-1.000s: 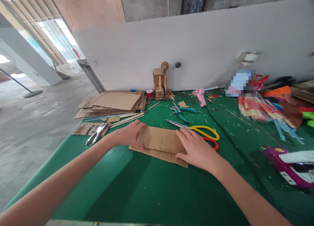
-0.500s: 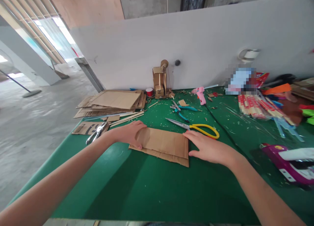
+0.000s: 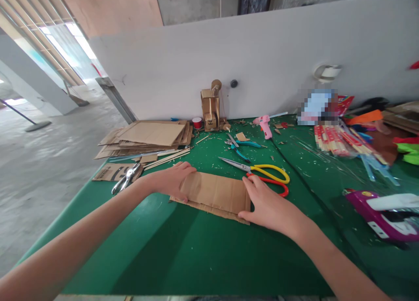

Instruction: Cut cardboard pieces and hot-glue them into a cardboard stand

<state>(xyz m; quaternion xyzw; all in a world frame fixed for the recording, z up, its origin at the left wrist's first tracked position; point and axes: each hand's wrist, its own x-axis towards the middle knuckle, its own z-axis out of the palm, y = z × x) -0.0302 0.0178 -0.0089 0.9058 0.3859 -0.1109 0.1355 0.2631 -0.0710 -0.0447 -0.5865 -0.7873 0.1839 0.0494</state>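
A flat brown piece of cardboard [image 3: 216, 194] lies on the green table, with a second layer showing along its near edge. My left hand [image 3: 175, 181] grips its left end, thumb on the near side and fingers on the far side. At the right end, my right hand [image 3: 263, 203] holds it with fingers at the far corner and thumb at the near corner. Just beyond my right hand lie scissors [image 3: 255, 169] with one yellow and one red handle, blades pointing left. A shiny metal hand tool [image 3: 127, 178] rests beside my left forearm.
Stacked cardboard [image 3: 150, 133] and thin sticks [image 3: 166, 158] lie at the back left. Against the wall stands a small cardboard model [image 3: 210, 111]. Teal-handled pliers [image 3: 242, 148], a pink glue gun [image 3: 265, 125] with its cord, and a purple device [image 3: 376, 213] lie rightward.
My right hand has moved in onto the cardboard's right end, its thumb now at the near corner. The scissors' red handle has come into sight. My left hand stays on the left end.
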